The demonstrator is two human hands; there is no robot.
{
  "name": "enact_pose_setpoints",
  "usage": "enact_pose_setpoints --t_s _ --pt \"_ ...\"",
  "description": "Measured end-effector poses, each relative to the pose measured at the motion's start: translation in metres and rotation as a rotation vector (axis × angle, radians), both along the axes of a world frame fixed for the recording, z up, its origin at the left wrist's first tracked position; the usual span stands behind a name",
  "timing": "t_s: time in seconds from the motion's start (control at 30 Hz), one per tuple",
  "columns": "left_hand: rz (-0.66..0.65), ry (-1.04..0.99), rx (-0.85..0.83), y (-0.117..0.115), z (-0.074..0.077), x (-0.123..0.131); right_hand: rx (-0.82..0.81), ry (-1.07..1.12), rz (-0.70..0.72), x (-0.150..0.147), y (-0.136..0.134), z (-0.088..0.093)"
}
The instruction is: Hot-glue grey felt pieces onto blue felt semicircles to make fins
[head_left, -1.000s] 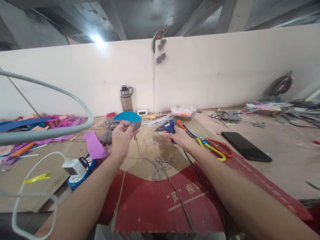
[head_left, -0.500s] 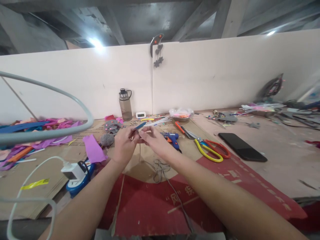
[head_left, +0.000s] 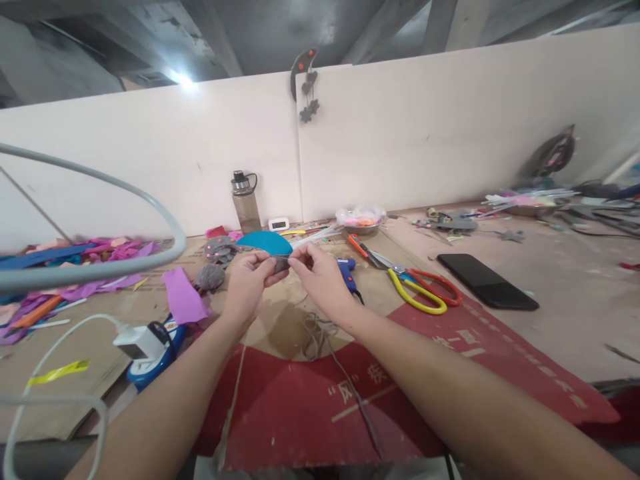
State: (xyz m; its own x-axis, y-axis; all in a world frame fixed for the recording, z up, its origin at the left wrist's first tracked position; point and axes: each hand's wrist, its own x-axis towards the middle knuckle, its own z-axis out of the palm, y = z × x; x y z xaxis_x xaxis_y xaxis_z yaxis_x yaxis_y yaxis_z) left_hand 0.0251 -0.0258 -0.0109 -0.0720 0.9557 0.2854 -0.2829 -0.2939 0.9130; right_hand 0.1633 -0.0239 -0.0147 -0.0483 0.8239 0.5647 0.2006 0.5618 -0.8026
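Rounded blue piece, lower edge apparently wrapped in grey yarn

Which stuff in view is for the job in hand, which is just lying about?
Likely for the job:
blue piece, held in left hand
gray yarn, looped nearby
glue gun, beside right hand

Probably just lying about:
phone
bottle
purple scrap

My left forearm and right forearm are bare and smooth in outline, broad near the lower corners and narrowing to slim wrists. My left hand and right hand are bare too, the slender fingers too small for detail.
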Motion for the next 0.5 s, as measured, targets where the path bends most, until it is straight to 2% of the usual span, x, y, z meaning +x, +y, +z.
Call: enact_pose_setpoints --t_s 0.33,0.5 --pt "-0.049 0.007 0.008 -0.0035 -0.0002 0.004 0.019 0.006 -0.032 0.0029 0.0033 0.0001" --pt "-0.024 0.015 -0.018 -0.0043 0.0 0.0043 -0.011 0.007 -0.025 0.0032 0.0031 0.0006"
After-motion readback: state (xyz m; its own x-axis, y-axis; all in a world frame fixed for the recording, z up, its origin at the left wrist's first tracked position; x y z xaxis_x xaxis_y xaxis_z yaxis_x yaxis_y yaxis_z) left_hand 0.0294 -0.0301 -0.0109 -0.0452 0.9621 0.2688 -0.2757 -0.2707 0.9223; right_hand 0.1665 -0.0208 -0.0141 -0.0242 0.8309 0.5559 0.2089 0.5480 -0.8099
